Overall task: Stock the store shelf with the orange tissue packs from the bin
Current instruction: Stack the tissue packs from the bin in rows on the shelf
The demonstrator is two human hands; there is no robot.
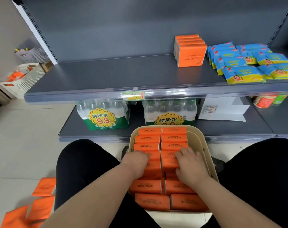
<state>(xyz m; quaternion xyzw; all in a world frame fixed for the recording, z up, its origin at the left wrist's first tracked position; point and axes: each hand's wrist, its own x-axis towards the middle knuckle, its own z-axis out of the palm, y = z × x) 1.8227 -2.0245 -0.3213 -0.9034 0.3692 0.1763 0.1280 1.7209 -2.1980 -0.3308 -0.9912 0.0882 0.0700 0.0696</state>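
A beige bin [204, 146] sits between my knees, filled with two columns of orange tissue packs [150, 139] standing on edge. My left hand [136, 163] reaches into the left column, fingers curled over the far side of a pack. In the right column my right hand [190, 167] grips a pack between its fingers and thumb. On the grey middle shelf [90, 79], several orange tissue packs [191, 52] stand in a row toward the right.
Blue and yellow wipe packs [242, 66] lie right of the shelved orange row. The lower shelf holds two shrink-wrapped water bottle packs [103, 119] and a white box [222, 109]. Loose orange packs [41, 204] lie on the floor at left. A white basket [24, 81] stands far left.
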